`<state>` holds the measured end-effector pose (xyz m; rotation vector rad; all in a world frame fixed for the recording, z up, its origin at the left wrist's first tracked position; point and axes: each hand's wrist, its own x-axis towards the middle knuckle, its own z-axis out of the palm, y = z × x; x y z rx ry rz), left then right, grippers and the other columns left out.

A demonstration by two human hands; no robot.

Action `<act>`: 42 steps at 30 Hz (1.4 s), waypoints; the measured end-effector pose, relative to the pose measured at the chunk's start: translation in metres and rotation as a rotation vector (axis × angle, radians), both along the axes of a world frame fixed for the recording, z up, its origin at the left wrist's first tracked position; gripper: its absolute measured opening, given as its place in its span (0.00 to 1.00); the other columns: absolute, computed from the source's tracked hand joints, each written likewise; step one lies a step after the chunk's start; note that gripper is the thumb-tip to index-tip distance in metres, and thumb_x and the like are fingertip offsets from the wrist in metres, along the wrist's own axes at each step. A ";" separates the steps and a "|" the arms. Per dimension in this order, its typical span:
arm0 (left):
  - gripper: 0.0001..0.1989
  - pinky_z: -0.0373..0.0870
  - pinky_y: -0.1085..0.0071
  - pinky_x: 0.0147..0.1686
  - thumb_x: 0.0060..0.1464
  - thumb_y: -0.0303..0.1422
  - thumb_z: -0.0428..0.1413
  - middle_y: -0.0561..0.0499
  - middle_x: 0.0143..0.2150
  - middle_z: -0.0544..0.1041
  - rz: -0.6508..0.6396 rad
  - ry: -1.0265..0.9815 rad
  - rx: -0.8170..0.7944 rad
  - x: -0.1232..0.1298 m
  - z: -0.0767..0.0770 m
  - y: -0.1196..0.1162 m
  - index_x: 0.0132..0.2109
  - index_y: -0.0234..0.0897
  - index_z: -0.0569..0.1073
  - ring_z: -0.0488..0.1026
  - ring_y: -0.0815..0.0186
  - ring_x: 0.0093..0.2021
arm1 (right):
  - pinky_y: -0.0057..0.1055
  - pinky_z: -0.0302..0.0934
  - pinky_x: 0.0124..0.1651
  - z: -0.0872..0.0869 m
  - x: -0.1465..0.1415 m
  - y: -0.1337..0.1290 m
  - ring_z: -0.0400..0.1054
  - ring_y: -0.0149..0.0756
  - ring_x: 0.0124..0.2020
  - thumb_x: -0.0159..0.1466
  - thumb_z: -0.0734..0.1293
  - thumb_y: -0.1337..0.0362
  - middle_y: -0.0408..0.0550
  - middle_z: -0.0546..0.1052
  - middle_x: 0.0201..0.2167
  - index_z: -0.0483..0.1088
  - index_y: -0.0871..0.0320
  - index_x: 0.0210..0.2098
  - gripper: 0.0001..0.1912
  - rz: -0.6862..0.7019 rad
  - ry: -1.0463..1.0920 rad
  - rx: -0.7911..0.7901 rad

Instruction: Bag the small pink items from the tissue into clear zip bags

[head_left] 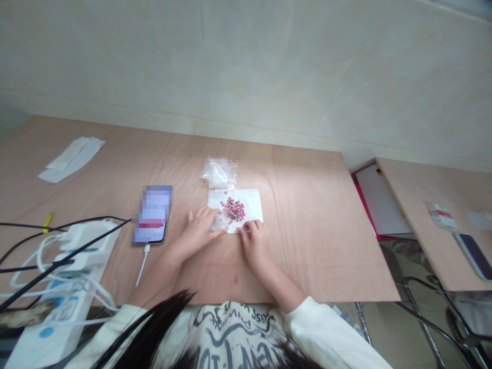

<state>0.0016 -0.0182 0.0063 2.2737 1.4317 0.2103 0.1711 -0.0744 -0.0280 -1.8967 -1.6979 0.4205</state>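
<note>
On the wooden table lies a white sheet [254,199] with a heap of small pink beads [235,209] on it. My left hand [199,226] is at the sheet's left edge, its thumb and fingers closed round a small clear plastic bag [220,221]. My right hand [255,238] rests at the sheet's lower right, fingers bent together near the beads; whatever its fingertips may hold is too small to make out. Just behind the sheet are more clear plastic bags [220,173].
A phone [154,215] with a charging cable lies left of my left hand. Power strips [77,277] and tangled cables fill the near left. White tissues [72,159] lie at the far left. Another table [430,205] on the right holds a dark phone [474,256].
</note>
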 end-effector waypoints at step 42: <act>0.16 0.49 0.51 0.50 0.47 0.36 0.54 0.43 0.46 0.70 0.007 0.059 -0.051 -0.001 0.013 -0.001 0.44 0.37 0.65 0.62 0.54 0.50 | 0.33 0.54 0.39 0.024 -0.025 0.019 0.59 0.36 0.35 0.59 0.60 0.67 0.47 0.70 0.31 0.68 0.57 0.33 0.06 0.100 0.214 0.094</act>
